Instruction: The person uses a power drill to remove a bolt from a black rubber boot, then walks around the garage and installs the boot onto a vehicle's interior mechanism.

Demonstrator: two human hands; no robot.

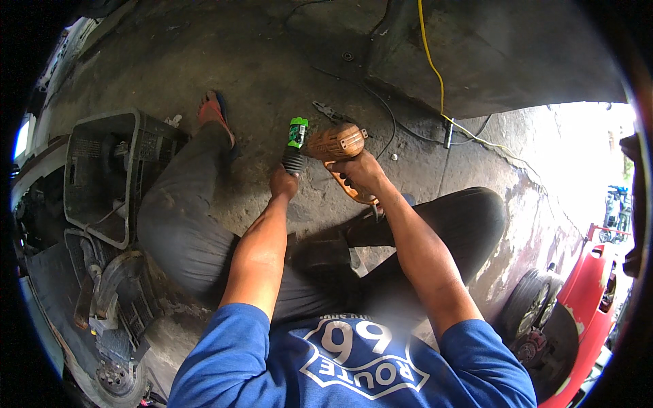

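Note:
My left hand is closed around the lower end of a black ribbed rubber bellows. Above the ribs stands a bright green piece with a dark label, roughly upright. In my right hand is an orange pistol-grip power tool with a vented, rounded housing and a looped handle. Its front end faces left, close beside the green piece and the bellows; whether they touch I cannot tell. Just beyond the tool, a pair of pliers lies on the concrete floor.
A grey plastic crate stands at my left, with metal parts nearer me. Black cable and a yellow cord cross the floor ahead. At right are a wheel and a red panel. My legs are bent around the workspace.

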